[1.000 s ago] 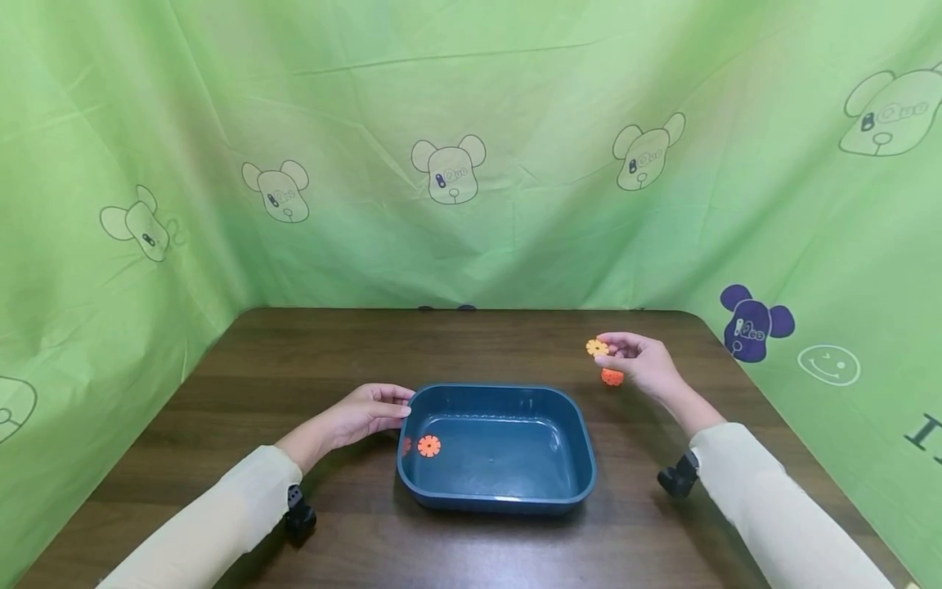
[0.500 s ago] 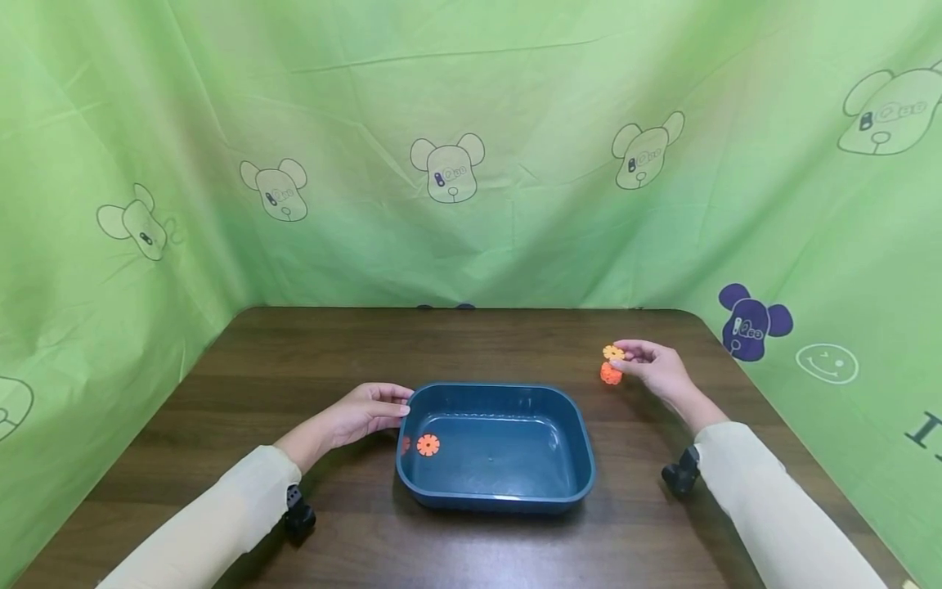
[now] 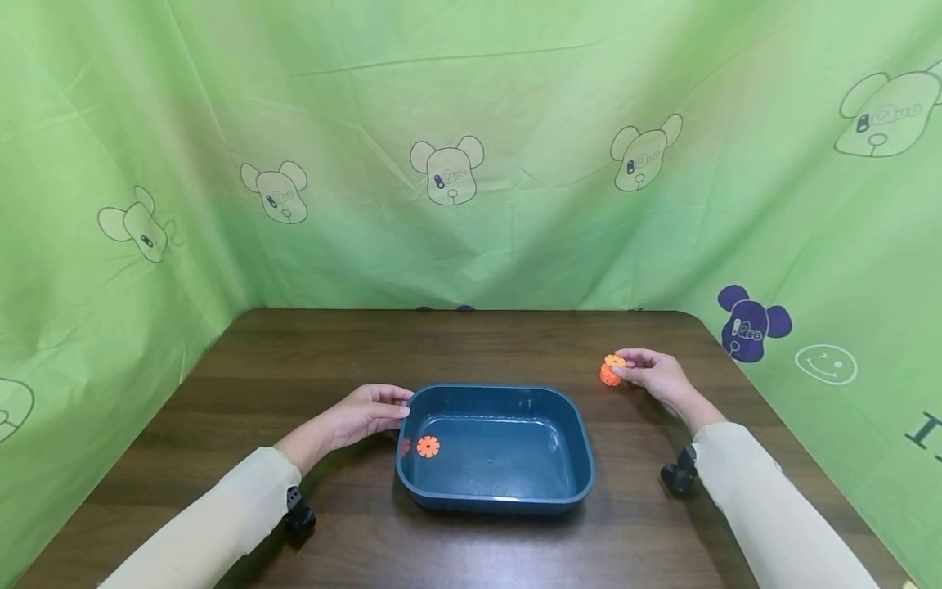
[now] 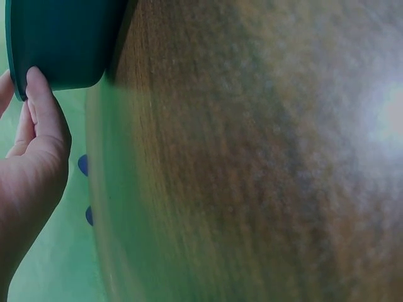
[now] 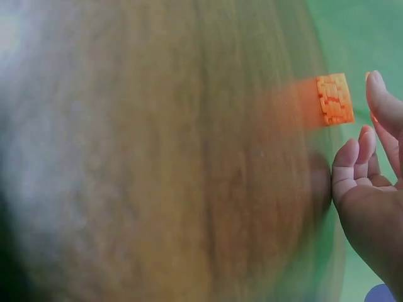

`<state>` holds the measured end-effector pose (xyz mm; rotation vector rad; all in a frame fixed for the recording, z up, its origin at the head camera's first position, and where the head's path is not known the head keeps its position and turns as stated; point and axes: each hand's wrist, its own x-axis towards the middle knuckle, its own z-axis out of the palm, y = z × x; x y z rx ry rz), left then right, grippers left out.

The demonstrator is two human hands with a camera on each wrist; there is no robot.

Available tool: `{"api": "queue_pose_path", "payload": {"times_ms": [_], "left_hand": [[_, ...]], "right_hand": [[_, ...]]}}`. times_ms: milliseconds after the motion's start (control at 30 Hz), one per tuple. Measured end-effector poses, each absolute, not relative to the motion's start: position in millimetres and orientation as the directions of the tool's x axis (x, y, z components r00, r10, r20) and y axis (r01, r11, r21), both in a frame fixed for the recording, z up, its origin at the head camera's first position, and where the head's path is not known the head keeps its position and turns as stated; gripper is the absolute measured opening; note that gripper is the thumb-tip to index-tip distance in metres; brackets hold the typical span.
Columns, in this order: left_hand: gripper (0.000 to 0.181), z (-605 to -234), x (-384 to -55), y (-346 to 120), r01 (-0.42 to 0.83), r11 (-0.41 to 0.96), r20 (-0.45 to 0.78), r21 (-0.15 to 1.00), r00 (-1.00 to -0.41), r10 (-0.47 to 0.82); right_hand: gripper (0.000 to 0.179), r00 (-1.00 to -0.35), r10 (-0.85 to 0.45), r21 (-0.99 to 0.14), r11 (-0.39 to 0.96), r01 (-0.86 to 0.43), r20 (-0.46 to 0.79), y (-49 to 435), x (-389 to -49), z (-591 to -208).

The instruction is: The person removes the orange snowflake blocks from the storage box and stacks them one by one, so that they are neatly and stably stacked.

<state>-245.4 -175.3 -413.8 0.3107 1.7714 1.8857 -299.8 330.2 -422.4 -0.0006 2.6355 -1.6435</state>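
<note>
My left hand (image 3: 361, 415) holds the left rim of a dark blue plastic bin (image 3: 493, 499), thumb and fingers on either side of the wall; the left wrist view shows the fingertips against the bin (image 4: 63, 44). One orange flower-shaped snowflake disc (image 3: 428, 446) lies flat inside, near the left wall. To the right of the bin, my right hand (image 3: 658, 378) pinches a yellow-orange snowflake disc (image 3: 615, 360) just above a short stack of orange snowflake discs (image 3: 609, 376). The stack (image 5: 335, 99) stands upright on the table in the right wrist view; the pinched disc is mostly hidden there.
The brown wooden table (image 3: 331, 523) has rounded far corners. A green curtain (image 3: 515, 245) with bear-head drawings hangs behind it and along both sides. Black wrist cameras sit under both sleeves.
My right hand has moved right and then down, bringing the yellow-orange disc from beside the stack to just over it. The left hand and bin have stayed in place.
</note>
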Motion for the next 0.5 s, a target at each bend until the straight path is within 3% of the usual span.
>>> {"api": "queue_pose_path", "payload": {"times_ms": [500], "left_hand": [[0.042, -413.6, -246.2, -175.1, -0.220, 0.007, -0.192, 0.975, -0.834, 0.517]], "right_hand": [[0.057, -0.998, -0.016, -0.869, 0.493, 0.045, -0.061, 326.4, -299.5, -422.8]]}}
